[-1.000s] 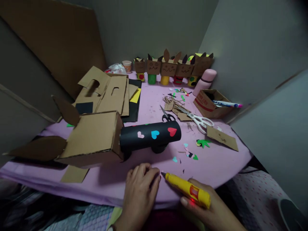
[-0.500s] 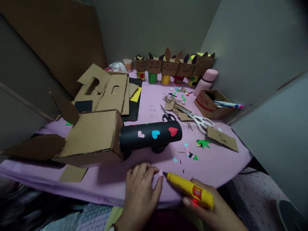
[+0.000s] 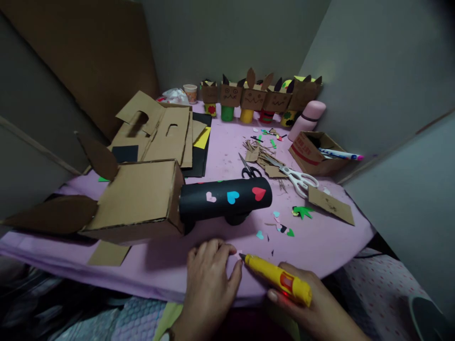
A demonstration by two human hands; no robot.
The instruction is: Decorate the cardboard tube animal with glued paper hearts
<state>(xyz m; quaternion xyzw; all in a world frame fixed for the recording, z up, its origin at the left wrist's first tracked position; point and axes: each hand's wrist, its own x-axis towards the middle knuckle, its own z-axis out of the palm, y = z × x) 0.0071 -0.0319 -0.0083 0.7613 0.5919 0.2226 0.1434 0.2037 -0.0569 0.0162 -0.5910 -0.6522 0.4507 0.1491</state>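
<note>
My right hand (image 3: 305, 308) is closed around a yellow glue gun (image 3: 279, 280) whose tip points left at a tiny pink paper piece (image 3: 239, 253) on the pink table (image 3: 320, 246). My left hand (image 3: 211, 279) lies on the table beside that piece, fingers together, pinching or steadying it at the fingertips. Just beyond lies a cardboard figure on its side: a black tube (image 3: 225, 198) with pink, blue and red paper hearts, joined to a cardboard box head (image 3: 137, 199) with brown ears.
Scissors, black-handled (image 3: 249, 168) and white-handled (image 3: 298, 179), lie mid-table among cardboard scraps and coloured paper bits. A row of small cardboard figures (image 3: 252, 102) stands at the back by a pink bottle (image 3: 306, 121). A small box (image 3: 314, 152) with a pen sits right; flat cardboard (image 3: 159, 130) left.
My left thumb has spread out toward the glue gun tip, and the pink paper piece shows beside it. The glue gun has barely shifted.
</note>
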